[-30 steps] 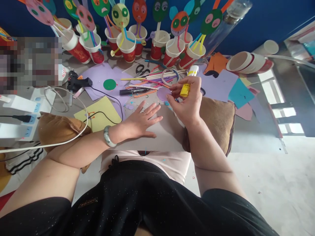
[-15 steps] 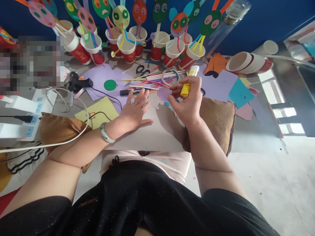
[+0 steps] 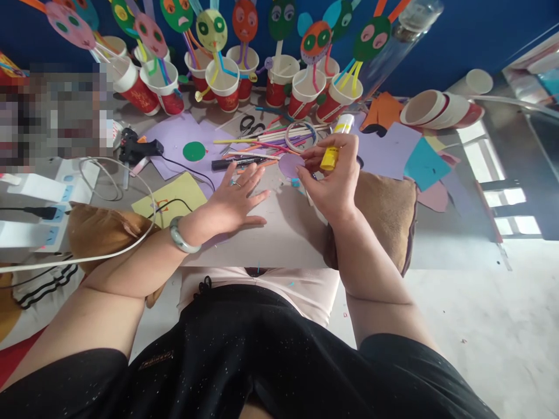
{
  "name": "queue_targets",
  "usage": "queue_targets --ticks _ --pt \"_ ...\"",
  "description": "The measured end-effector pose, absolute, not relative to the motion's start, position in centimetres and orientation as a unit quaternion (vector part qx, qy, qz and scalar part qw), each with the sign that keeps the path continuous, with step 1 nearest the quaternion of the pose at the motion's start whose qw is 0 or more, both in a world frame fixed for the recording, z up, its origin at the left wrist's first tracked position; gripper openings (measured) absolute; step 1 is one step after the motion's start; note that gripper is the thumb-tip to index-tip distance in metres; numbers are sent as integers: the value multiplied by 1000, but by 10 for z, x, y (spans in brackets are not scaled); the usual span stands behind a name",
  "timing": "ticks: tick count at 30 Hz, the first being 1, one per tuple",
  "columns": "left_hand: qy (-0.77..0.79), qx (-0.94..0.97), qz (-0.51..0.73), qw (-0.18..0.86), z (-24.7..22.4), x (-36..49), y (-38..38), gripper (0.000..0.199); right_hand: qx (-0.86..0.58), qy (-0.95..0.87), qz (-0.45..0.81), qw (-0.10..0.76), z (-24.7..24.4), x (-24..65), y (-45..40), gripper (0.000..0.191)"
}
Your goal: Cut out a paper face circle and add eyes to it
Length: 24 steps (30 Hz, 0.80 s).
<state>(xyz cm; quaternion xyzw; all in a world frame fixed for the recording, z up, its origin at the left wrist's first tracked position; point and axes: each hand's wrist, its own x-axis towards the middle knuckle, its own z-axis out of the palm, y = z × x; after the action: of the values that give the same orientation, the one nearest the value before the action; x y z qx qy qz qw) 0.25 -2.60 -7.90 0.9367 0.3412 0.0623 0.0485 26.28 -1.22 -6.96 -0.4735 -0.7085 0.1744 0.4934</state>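
My left hand (image 3: 236, 198) hovers or rests palm down near the table's front edge, fingers spread, holding nothing. A black marker (image 3: 231, 164) lies just beyond its fingertips. My right hand (image 3: 334, 180) pinches a small purple paper disc (image 3: 290, 167) between thumb and fingers. Against the same hand is a yellow glue stick (image 3: 329, 158) with a white upper part. A green paper oval (image 3: 194, 151) lies on purple paper (image 3: 174, 131) at the left. Behind the hands are pipe cleaners (image 3: 271, 138) and black scissors (image 3: 251, 125).
Red-and-white paper cups (image 3: 225, 96) with paper faces stand along the back. A black glue gun (image 3: 137, 148), cables and a white power strip (image 3: 65, 203) are at the left. A brown cushion (image 3: 379, 218) lies under my right forearm. Stacked cups (image 3: 423, 110) lie at the back right.
My left hand has shifted slightly left and its fingers have turned a little. My right hand keeps the purple disc and glue stick in nearly the same place.
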Motion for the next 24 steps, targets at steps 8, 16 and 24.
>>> queue_targets --ticks 8,16,24 --pt "277 957 13 87 -61 -3 -40 73 -468 -703 187 501 -70 264 -11 50" --pt "295 951 -57 76 -49 -23 -38 73 -480 -702 174 497 -68 262 -14 46" --pt "286 949 -55 118 -44 -19 -42 72 -472 -710 179 491 -72 265 -11 47"
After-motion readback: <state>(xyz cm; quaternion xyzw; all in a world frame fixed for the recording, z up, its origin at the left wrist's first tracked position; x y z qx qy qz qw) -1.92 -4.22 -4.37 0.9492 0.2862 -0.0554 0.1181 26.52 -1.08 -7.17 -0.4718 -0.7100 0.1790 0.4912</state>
